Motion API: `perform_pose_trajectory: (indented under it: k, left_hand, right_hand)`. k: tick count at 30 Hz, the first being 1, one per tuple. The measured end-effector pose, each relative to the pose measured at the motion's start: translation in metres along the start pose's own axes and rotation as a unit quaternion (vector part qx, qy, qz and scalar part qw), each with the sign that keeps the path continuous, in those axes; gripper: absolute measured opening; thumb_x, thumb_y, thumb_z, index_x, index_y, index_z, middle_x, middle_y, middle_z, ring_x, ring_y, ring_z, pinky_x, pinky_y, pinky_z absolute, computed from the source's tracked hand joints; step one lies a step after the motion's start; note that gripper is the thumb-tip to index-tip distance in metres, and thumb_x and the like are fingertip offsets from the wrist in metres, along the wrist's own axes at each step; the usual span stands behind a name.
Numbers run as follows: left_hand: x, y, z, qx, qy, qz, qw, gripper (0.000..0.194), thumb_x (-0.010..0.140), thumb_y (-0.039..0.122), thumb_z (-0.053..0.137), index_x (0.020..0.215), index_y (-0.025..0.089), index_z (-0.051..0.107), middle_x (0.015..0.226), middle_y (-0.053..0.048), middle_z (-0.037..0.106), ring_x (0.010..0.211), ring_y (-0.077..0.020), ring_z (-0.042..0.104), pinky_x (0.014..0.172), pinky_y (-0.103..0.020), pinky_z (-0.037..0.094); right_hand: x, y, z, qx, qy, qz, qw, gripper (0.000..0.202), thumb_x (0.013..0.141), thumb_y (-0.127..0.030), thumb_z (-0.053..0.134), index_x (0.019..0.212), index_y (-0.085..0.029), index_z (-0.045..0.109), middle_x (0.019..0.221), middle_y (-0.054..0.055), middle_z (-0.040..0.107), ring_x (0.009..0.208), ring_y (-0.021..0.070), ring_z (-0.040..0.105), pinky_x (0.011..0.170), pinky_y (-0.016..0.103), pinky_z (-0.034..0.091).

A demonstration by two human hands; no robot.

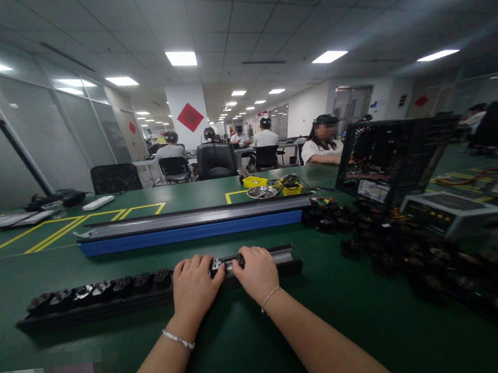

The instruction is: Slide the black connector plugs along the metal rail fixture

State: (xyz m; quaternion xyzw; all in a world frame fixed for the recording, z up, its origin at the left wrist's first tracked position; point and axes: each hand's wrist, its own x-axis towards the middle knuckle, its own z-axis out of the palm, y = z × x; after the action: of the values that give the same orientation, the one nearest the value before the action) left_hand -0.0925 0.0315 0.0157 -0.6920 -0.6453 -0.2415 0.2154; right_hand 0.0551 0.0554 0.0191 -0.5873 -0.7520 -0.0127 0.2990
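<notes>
A long black rail (289,260) with a silvery inner channel lies across the bench in front of me. Its left part carries a row of dark, shiny black parts (121,287), whose exact kind I cannot make out. My left hand (194,284) is curled over the right end of this row, with a part at its fingertips largely hidden. Just to the right, my right hand (258,273) pinches a small black part (240,261) at the channel between thumb and fingers. A short stretch of bare channel shows between the two hands.
Behind the rail lies a long blue bar (191,233) with a metal strip. Many loose black parts (416,252) spread at right, beside a power supply box (452,212) and an open computer case (388,160). A metal dish (262,192) and yellow tray (255,181) stand farther back. A person (322,143) sits across.
</notes>
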Motion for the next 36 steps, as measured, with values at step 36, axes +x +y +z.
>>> perform_pose_trajectory:
  k: [36]
  left_hand:
    - [0.001,0.001,-0.002,-0.006,-0.003,-0.003,1.0,0.033,0.08,0.046,0.04,0.091,0.024,0.063,0.089,-0.005,0.064,0.084,-0.0217,0.055,0.086,-0.038,0.033]
  right_hand:
    - [0.004,0.016,-0.008,-0.021,-0.014,0.027,0.999,0.015,0.077,-0.033,0.051,0.081,-0.02,0.059,0.08,0.004,0.063,0.081,0.0184,0.055,0.074,0.028,0.036]
